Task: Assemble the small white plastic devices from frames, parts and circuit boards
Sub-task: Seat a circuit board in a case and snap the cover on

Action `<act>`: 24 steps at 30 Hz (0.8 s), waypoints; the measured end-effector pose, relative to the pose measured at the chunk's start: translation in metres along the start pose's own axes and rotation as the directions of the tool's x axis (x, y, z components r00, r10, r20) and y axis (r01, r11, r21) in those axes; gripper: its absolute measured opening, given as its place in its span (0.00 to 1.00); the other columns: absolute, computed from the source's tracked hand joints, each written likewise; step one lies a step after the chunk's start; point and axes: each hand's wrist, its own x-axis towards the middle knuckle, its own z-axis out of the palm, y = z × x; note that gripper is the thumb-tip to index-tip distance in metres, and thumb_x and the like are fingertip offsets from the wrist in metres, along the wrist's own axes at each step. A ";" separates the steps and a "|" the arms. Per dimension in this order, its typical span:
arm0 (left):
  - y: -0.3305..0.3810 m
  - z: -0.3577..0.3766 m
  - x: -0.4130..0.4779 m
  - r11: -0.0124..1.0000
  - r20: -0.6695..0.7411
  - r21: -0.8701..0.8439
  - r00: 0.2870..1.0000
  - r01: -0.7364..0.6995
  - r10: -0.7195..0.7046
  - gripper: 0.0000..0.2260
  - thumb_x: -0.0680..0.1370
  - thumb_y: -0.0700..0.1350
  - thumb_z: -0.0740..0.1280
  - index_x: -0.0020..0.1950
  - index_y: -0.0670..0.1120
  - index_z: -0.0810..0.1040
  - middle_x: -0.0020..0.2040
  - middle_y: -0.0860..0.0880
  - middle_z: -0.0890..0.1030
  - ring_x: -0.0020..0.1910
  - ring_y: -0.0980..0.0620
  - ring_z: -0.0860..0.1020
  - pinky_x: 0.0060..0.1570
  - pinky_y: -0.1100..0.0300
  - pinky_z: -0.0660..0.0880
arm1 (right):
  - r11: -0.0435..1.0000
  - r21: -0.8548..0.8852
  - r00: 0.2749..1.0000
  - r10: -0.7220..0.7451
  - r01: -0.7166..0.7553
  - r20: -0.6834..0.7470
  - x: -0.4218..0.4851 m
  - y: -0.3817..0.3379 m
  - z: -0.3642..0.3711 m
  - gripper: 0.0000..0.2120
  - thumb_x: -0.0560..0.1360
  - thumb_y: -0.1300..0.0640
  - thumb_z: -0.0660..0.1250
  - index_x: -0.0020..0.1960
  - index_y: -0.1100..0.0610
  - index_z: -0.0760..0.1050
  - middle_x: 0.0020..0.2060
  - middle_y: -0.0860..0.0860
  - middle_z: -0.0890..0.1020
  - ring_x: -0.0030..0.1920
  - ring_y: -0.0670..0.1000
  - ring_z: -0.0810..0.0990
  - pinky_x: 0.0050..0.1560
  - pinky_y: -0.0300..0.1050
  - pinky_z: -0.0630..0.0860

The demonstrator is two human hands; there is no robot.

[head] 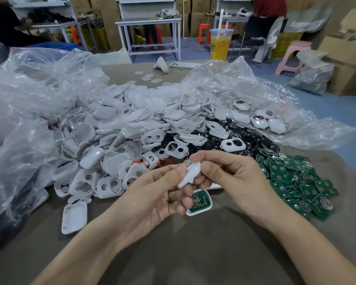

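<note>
The cup (220, 45) at one o'clock is showing unreadable print; your left hand (152, 194) and right hand (228, 173) are together pinching one white plastic part (188, 174).

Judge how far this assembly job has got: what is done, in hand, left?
Done: a few closed devices. In hand: left hand and right hand pinch a white plastic part above a shell holding a circuit board. Left: the big pile of frames and green circuit boards.
</note>
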 end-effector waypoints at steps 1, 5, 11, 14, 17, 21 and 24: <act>-0.001 -0.001 0.000 0.999 0.003 0.028 1.000 -0.030 0.030 0.16 0.74 0.49 0.74 0.55 0.39 0.84 0.39 0.44 0.81 0.33 0.52 0.81 0.32 0.63 0.78 | 1.000 0.002 1.000 -0.014 0.014 -0.005 0.001 -0.001 0.001 0.09 0.75 0.53 0.70 0.53 0.50 0.86 0.38 0.52 0.85 0.38 0.46 0.82 0.43 0.36 0.79; -0.006 -0.007 0.000 0.950 -0.003 0.224 0.975 -0.217 0.223 0.14 0.76 0.52 0.73 0.57 0.46 0.85 0.49 0.44 0.84 0.46 0.48 0.82 0.46 0.59 0.79 | 0.998 0.025 0.997 -0.054 0.056 -0.054 0.003 -0.002 0.002 0.07 0.74 0.54 0.69 0.49 0.50 0.86 0.34 0.51 0.85 0.35 0.46 0.82 0.39 0.36 0.79; -0.007 -0.011 -0.003 0.870 0.028 0.397 0.951 -0.293 0.307 0.18 0.74 0.61 0.75 0.54 0.49 0.83 0.48 0.43 0.85 0.47 0.46 0.81 0.52 0.53 0.77 | 0.998 -0.007 0.997 -0.058 0.058 -0.050 0.001 -0.001 0.002 0.07 0.74 0.51 0.71 0.48 0.49 0.86 0.30 0.51 0.83 0.31 0.47 0.79 0.34 0.37 0.76; -0.008 -0.011 -0.004 0.887 0.045 0.343 0.949 -0.309 0.313 0.19 0.74 0.60 0.75 0.54 0.46 0.81 0.48 0.39 0.83 0.47 0.44 0.79 0.54 0.48 0.78 | 0.999 -0.009 0.998 -0.038 0.037 -0.046 0.000 -0.001 0.001 0.08 0.72 0.49 0.72 0.48 0.49 0.87 0.29 0.51 0.82 0.28 0.47 0.77 0.33 0.36 0.75; -0.007 -0.009 -0.004 0.904 0.053 0.293 0.949 -0.312 0.311 0.20 0.74 0.59 0.75 0.53 0.43 0.81 0.47 0.41 0.83 0.44 0.45 0.79 0.51 0.53 0.77 | 1.000 -0.004 0.999 -0.028 0.028 -0.035 -0.001 -0.002 0.000 0.09 0.73 0.51 0.71 0.50 0.52 0.86 0.29 0.51 0.82 0.28 0.46 0.77 0.33 0.36 0.75; -0.006 -0.009 -0.003 0.908 0.055 0.276 0.949 -0.314 0.311 0.18 0.74 0.59 0.75 0.52 0.45 0.82 0.46 0.43 0.83 0.43 0.47 0.79 0.50 0.56 0.78 | 1.000 -0.002 0.999 -0.014 0.014 -0.038 -0.001 -0.004 0.001 0.09 0.74 0.54 0.70 0.51 0.55 0.85 0.30 0.51 0.82 0.29 0.47 0.76 0.34 0.37 0.75; -0.007 -0.010 -0.002 0.898 0.041 0.302 0.945 -0.321 0.324 0.17 0.75 0.58 0.75 0.52 0.46 0.82 0.47 0.43 0.83 0.45 0.47 0.80 0.51 0.56 0.78 | 1.000 -0.003 1.000 -0.006 0.006 -0.021 -0.001 -0.005 0.000 0.09 0.75 0.54 0.68 0.51 0.55 0.85 0.31 0.51 0.82 0.30 0.48 0.77 0.34 0.38 0.75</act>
